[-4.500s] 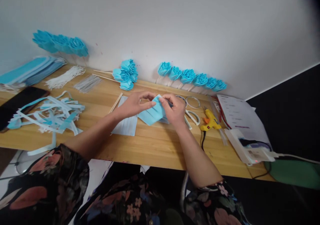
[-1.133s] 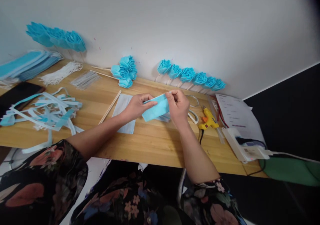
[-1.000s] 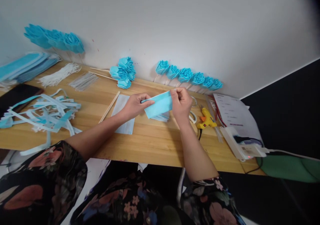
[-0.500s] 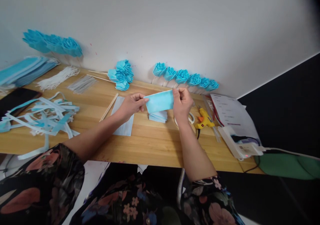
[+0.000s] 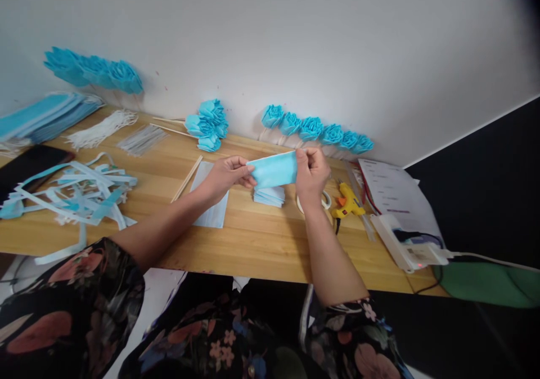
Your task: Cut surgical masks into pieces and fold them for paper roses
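A folded light-blue mask sheet (image 5: 274,171) is held up above the wooden table (image 5: 253,244) between both hands. My left hand (image 5: 225,175) pinches its left end and my right hand (image 5: 312,172) pinches its right end, fingers closed. Right under it lies a small stack of folded blue pieces (image 5: 269,195). A flat pale sheet (image 5: 210,199) rests on the table below my left wrist, with a wooden stick (image 5: 186,179) beside it.
Blue fabric roses (image 5: 314,130) line the wall, more roses (image 5: 208,125) sit on sticks and others at the far left (image 5: 93,72). Cut strips (image 5: 71,190), ear loops (image 5: 101,130), wires (image 5: 141,140), stacked masks (image 5: 40,117), scissors (image 5: 323,200), a glue gun (image 5: 346,203), papers (image 5: 394,190) and a power strip (image 5: 407,244) lie around.
The blue sheet went from an open piece near the table to a narrow folded band lifted higher between both hands. The small stack beneath it came into view.
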Demonstrator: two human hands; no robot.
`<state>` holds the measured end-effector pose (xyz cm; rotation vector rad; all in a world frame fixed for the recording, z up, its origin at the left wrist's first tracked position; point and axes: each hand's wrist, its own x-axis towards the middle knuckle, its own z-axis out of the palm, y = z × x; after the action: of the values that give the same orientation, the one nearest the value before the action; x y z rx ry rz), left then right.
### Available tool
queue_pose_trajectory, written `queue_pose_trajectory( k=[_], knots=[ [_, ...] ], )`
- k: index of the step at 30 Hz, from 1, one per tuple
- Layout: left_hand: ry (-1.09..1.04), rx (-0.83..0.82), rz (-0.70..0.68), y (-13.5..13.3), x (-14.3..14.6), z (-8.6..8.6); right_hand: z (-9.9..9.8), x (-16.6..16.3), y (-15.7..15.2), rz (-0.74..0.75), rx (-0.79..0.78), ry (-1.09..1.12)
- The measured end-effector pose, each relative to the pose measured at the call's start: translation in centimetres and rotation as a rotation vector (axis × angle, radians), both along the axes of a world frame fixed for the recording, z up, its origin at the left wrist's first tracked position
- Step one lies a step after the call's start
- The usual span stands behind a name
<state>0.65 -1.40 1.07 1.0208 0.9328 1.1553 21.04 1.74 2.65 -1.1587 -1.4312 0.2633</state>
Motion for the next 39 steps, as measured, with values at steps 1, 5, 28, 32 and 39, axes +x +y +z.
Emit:
queue_pose_trajectory(
  k=[1,5,28,32,39],
  knots=[
    [-0.002,0.004,-0.002,0.0,0.0,0.0,0.0,0.0,0.0,-0.001,-0.002,0.003],
    [-0.010,0.010,-0.010,-0.1,0.0,0.1,-0.2,0.1,0.2,0.015,-0.001,0.030],
    [-0.012,0.035,-0.023,-0.3,-0.1,0.3,0.0,0.0,0.0,0.062,-0.006,0.070],
    [-0.038,0.046,-0.070,-0.1,-0.4,0.2,0.0,0.2,0.2,0.104,-0.014,0.102],
    [-0.103,0.119,-0.265,0.3,-1.3,0.7,-0.6,0.5,0.9,0.168,-0.094,0.196]
  ],
)
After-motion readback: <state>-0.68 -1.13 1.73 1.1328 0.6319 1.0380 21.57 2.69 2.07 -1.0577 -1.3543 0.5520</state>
